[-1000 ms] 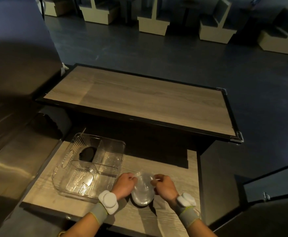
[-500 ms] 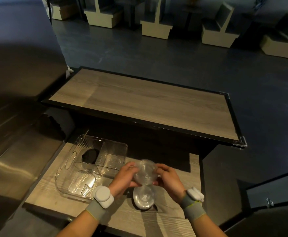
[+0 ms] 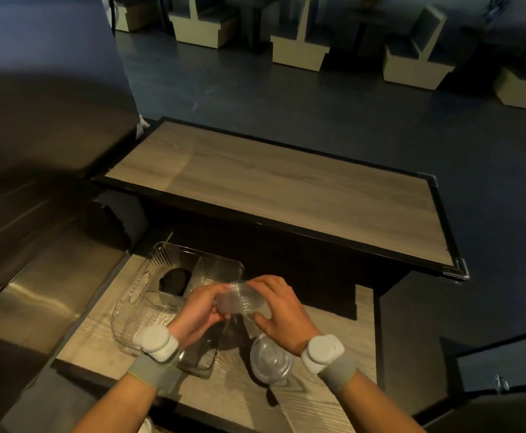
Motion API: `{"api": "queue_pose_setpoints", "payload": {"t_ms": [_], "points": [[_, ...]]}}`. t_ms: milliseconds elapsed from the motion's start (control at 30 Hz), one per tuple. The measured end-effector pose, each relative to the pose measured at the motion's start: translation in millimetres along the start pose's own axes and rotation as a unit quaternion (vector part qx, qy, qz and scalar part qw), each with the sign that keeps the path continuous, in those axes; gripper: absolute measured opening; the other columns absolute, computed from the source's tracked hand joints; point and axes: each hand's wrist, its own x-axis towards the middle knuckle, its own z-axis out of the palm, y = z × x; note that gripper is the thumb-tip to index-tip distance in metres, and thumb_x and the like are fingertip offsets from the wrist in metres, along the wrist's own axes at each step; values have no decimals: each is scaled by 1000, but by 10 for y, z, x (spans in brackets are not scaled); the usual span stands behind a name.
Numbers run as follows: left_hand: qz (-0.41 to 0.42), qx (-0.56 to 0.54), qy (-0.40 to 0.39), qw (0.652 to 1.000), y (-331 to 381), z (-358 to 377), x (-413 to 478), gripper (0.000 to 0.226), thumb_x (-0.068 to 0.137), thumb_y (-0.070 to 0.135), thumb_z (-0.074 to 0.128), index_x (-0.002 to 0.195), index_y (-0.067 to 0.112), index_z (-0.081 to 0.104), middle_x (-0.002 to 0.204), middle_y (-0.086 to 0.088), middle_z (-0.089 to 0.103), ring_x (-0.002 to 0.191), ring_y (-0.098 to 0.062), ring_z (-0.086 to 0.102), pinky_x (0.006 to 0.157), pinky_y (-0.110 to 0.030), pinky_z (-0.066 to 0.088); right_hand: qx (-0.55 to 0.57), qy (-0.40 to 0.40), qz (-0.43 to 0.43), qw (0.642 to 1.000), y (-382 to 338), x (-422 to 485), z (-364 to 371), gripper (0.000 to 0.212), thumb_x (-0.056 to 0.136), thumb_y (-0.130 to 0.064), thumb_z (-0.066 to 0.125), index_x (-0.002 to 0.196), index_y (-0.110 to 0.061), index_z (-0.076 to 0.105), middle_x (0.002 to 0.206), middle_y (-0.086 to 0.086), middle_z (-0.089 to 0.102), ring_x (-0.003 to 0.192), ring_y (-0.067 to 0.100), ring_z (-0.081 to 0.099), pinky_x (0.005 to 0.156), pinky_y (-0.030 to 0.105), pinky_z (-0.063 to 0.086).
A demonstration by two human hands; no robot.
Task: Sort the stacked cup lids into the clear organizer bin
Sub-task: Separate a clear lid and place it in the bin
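Observation:
A short stack of clear plastic lids is held in the air, tilted on its side, between my left hand and my right hand. Both hands grip its rim above the right edge of the clear organizer bin. The bin has dividers, and a black lid lies in its far compartment. Another stack of clear domed lids stands on the low wooden counter, just below my right hand.
A long wooden table with a black rim lies beyond the counter. A steel surface runs along the left. Booth seats stand far back across the dark floor.
Both hands have lifted part of the clear lid stack off the counter and turned it sideways, leaving the remaining stack on the wood. The hands now sit higher, nearer the bin.

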Motion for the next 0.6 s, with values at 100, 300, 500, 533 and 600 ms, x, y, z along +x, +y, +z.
{"api": "queue_pose_setpoints", "payload": {"t_ms": [100,300,500,533,600], "points": [[-17,-17,-12,1000,24,-78,10,30,90,27,62,107,2,64,90,-19,70,60,-27,70,44,-30,52,8,8,-13,1000,-48,126,51,41,89,-31,58,130,-26,53,129,-7,57,124,8,45,104,25,37],[-16,-27,-13,999,99,-275,9,50,95,49,48,113,6,66,95,-21,76,65,-28,71,51,-34,56,117,-11,37,992,-132,368,44,47,89,-36,55,133,-32,39,120,-9,59,101,2,59,86,24,55],[107,28,81,991,236,-464,6,29,102,28,44,107,11,66,109,-18,73,93,-29,72,82,-43,59,252,-8,195,948,-143,862,133,53,83,-31,66,131,-29,45,123,5,62,110,19,63,95,42,55],[124,37,92,987,267,-485,3,26,102,26,44,107,14,66,113,-18,71,99,-29,71,88,-44,58,244,-18,222,944,-131,944,168,54,82,-30,67,132,-27,46,124,7,62,111,23,62,96,43,54],[148,59,110,981,312,-511,9,22,102,23,45,108,19,66,118,-12,69,107,-24,68,94,-41,55,222,-50,262,938,-124,1096,266,55,81,-32,68,133,-24,48,125,10,62,113,28,62,98,44,52]]}}
